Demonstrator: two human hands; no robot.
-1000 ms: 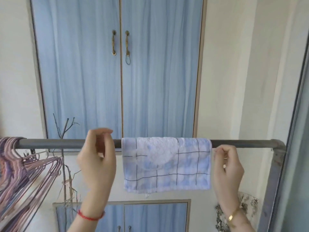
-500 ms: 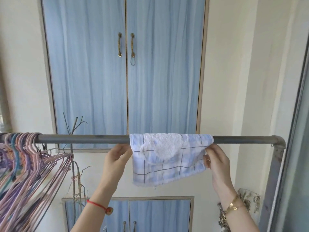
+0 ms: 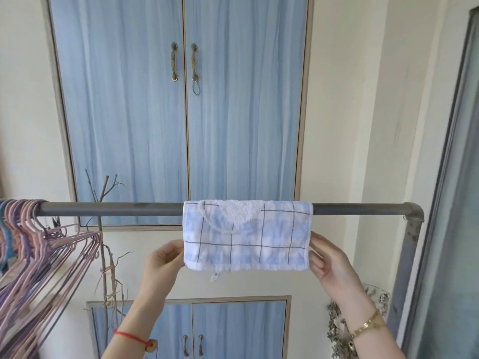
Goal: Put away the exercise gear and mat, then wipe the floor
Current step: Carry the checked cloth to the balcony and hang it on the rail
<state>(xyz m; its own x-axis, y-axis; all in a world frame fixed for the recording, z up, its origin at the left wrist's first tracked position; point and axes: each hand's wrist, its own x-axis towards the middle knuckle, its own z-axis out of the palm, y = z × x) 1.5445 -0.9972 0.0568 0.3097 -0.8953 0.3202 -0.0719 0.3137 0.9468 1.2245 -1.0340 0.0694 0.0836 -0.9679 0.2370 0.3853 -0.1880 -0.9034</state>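
Note:
A blue-and-white checked cloth [image 3: 248,239] hangs folded over a grey horizontal rail [image 3: 116,209]. My left hand [image 3: 162,263] pinches the cloth's lower left edge. The lower right edge is pinched by my right hand [image 3: 329,260]. The cloth's bottom hem sits level between the two hands. No exercise gear, mat or floor is in view.
Several pink and purple hangers [image 3: 39,255] crowd the rail's left end. The rail's grey upright post [image 3: 409,255] stands at the right, beside a glass door frame [image 3: 451,203]. Blue cupboard doors [image 3: 181,112] fill the wall behind, with dry twigs [image 3: 106,255] below left.
Both hands dropped from the rail level to the cloth's lower side edges and took hold of them. The cloth now hangs straighter and flatter.

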